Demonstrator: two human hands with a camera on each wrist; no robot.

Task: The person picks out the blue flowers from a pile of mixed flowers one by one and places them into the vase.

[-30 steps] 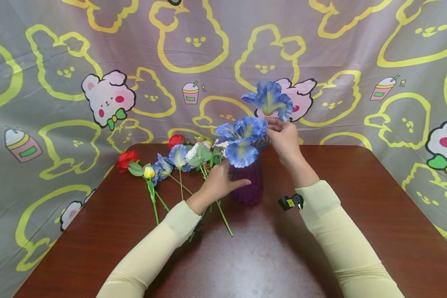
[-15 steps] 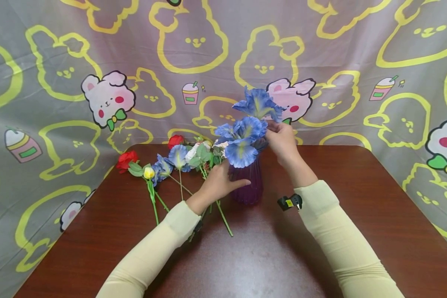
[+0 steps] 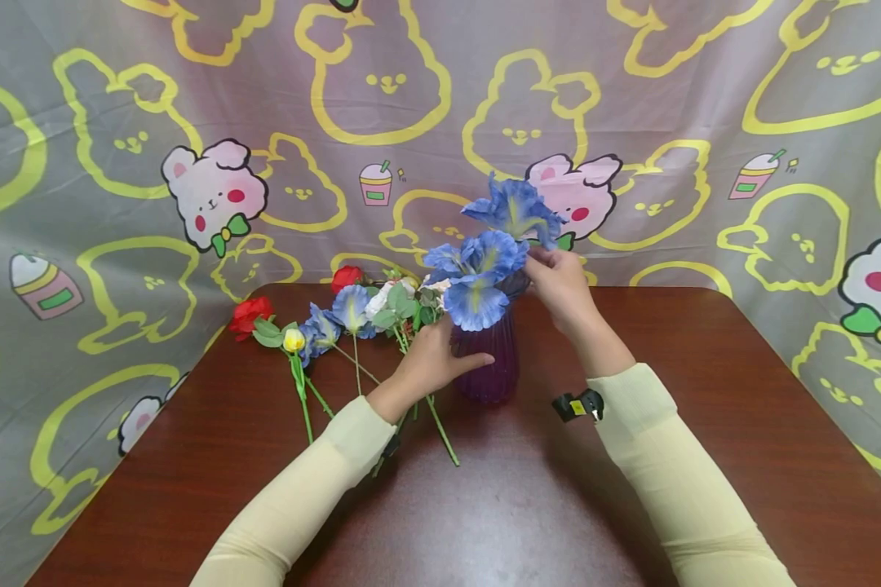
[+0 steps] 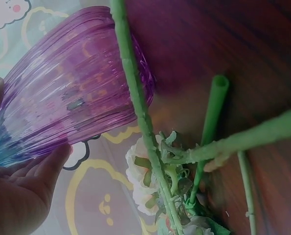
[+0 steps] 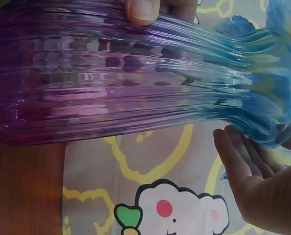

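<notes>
One ribbed purple vase (image 3: pixel 501 344), blue blooms (image 3: pixel 475 302) at its mouth

Toward the back left corner of the wooden table (image 3: pixel 690 424) lies a red flower (image 3: pixel 252 316), then a yellow bud (image 3: pixel 293 340), blue flowers (image 3: pixel 350 310) and, nearer the middle, white flowers (image 3: pixel 387 300), stems pointing at the front edge. Only the left wrist view shows a hollow cut end (image 4: pixel 220 82) on one green stem.

Next comes the left hand (image 3: pixel 431 359), grasping the vase, which stands upright in the table's back half, about midway between the side edges. Its thumb stretches across the glass in the head view; the left wrist view adds fingers along the wall. The right wrist view shows purple glass turning blue at the flared neck, which the blooms largely cover in the head view.

The right hand (image 3: pixel 561 281) is at the mouth, its outer fingers fairly straight, beside an upper blue flower (image 3: pixel 514 210); whether it pinches the stem, I cannot tell. A black wrist device (image 3: pixel 578 404) at the right sleeve (image 3: pixel 635 408) carries a yellow label, too small to read.
</notes>
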